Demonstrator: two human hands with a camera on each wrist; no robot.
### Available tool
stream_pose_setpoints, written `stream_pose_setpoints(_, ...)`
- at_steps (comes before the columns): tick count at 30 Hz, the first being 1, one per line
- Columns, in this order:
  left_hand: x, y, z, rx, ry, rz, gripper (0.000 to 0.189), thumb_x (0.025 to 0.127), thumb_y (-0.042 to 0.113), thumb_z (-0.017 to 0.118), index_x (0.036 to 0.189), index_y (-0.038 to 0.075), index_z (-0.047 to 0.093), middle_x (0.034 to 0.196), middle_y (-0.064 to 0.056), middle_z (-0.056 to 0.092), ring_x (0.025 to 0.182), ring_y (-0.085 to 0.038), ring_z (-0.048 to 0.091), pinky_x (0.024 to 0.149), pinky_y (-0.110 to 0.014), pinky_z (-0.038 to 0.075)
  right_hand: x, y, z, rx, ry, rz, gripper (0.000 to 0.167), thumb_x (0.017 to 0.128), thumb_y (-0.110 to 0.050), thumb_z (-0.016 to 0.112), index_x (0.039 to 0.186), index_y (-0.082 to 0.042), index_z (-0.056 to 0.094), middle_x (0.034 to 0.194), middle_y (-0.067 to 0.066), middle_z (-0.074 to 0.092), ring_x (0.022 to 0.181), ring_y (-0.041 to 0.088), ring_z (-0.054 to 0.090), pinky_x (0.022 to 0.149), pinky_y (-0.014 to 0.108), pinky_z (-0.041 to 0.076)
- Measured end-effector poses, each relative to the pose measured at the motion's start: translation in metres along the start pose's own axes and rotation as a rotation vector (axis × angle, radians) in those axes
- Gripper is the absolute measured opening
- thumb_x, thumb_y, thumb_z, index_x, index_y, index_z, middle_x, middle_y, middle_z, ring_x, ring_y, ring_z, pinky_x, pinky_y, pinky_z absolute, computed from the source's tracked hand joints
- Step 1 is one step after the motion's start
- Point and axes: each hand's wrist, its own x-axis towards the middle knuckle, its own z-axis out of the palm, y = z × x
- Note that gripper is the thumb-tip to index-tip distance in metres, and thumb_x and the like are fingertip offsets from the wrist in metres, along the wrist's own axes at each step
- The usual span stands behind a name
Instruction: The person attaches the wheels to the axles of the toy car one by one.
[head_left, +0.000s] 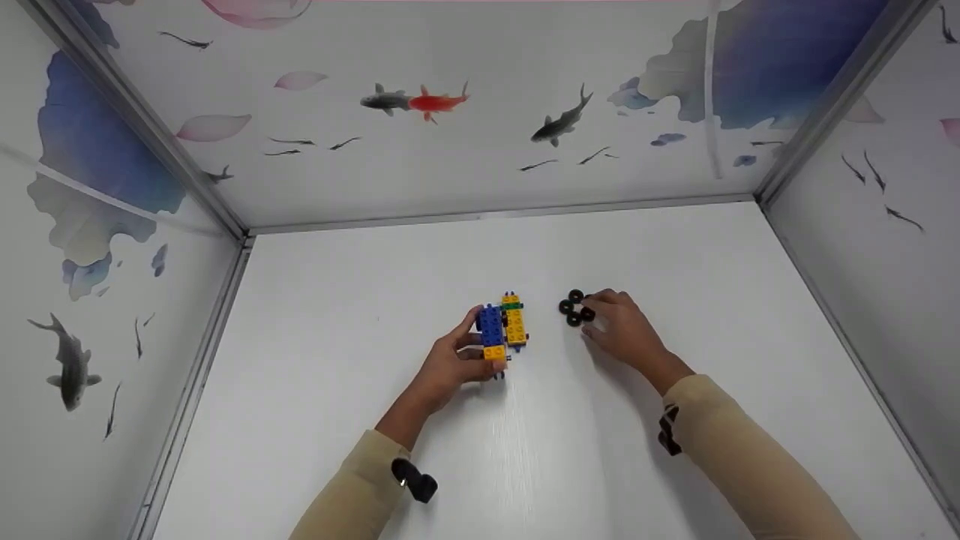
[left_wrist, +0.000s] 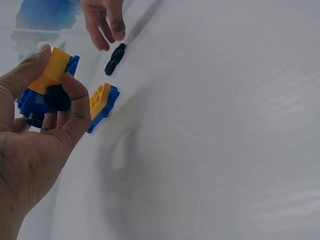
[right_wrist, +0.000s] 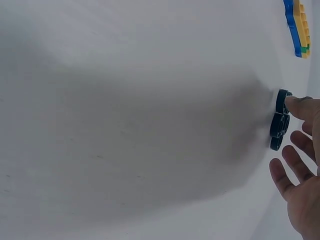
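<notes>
While head shows held car (head_left: 491, 326), right wrist doesn't.

Long, plain tan sleeves (head_left: 757, 465) are worn; near each cuff (head_left: 686, 386), a small black device (head_left: 421, 486) is carried.

White walls (head_left: 45, 465) stood on 3 sides of the table (head_left: 315, 315), edged by metal strips (head_left: 198, 379); the far wall (head_left: 450, 176) bore 1 red fish (head_left: 437, 103), pink petals (head_left: 215, 128) and perhaps a blue leaf (head_left: 787, 60)
</notes>
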Motion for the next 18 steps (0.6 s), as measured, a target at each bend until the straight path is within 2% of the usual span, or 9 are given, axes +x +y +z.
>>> stream_pose_setpoints(10, -0.0008, -0.0014, -0.0005, 0.005, -0.001, -0.005, 0.116, 0.088, 0.018, 0.096, 0.175, 0.046, 0.024, 0.153, -0.011, 0.057, 0.124, -0.025, 0.072, 0.099, -0.035, 0.067, -0.0008, 0.0069, -0.0009, -0.05, -0.028, 0.046, 0.059, 0.099, -0.009, 0.08, 0.152, 0.006, 0.061, 0.155, 0.026, 0.062, 0.14, 0.049, 0.057, 0.121, 0.059, 0.051)
stream_pose_setpoints(18, -0.0011, -0.0017, -0.0003, 0.004, -0.001, -0.009, 0.116, 0.088, 0.019, 0.096, 0.175, 0.046, 0.024, 0.153, -0.011, 0.058, 0.125, -0.025, 0.072, 0.101, -0.036, 0.066, -0.0022, 0.0084, 0.0006, -0.044, -0.061, 0.082, 0.065, 0.1, -0.011, 0.079, 0.16, -0.001, 0.055, 0.16, 0.022, 0.062, 0.147, 0.047, 0.054, 0.125, 0.061, 0.046)
